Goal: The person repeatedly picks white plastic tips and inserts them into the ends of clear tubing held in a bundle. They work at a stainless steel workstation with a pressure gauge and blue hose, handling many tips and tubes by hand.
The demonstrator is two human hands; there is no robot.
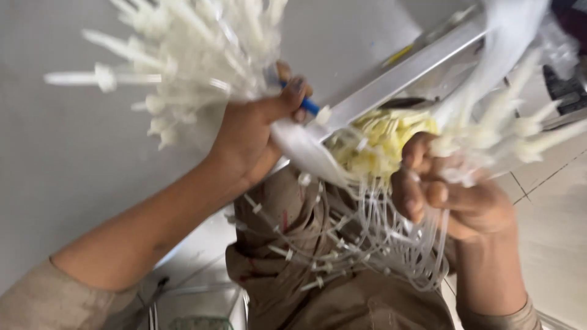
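Observation:
My left hand [257, 131] is raised at centre and grips a big bundle of white plastic tube pieces with small connectors [183, 55] that fans out to the upper left; a blue-tipped piece [309, 106] pokes out by the fingers. My right hand [455, 195] is closed on a second bundle of the same parts [520, 128], with pale yellow ends [385, 137] packed beside the thumb. Thin clear tubes [391, 244] hang in loops from that bundle over my brown-clothed lap [342, 293]. A white strip or bag [306, 150] curves between both hands.
A grey tabletop [73, 171] fills the left side. A long metal bar or table edge [403, 76] runs diagonally behind the hands. Light floor tiles [556, 201] show at right, with dark objects [565, 88] at the far right edge.

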